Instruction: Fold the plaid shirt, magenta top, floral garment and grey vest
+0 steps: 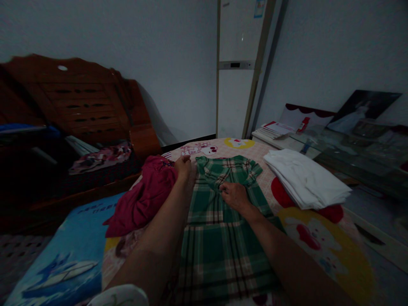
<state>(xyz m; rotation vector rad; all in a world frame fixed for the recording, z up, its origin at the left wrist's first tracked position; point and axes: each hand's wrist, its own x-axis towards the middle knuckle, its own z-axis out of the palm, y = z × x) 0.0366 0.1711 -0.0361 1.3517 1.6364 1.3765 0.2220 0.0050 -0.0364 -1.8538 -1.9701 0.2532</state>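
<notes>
Lying from the table's (pixel 353 263) near edge toward its far edge, the green plaid garment (pixel 207 250) has the right hand (pixel 236 197) at its front, fingers curled — whether that grip pinches cloth, I cannot tell. Left hand (pixel 182 168): beside the magenta garment (pixel 145 199) — grip unclear too.

One head-worn view, facing forward and down.
From above the forearms (pixel 159 229), it looks over the nearby hands (pixel 235 196) and cloth-covered tabletop (pixel 350 263) toward the floor-standing air conditioner (pixel 236 97), farther off.
</notes>
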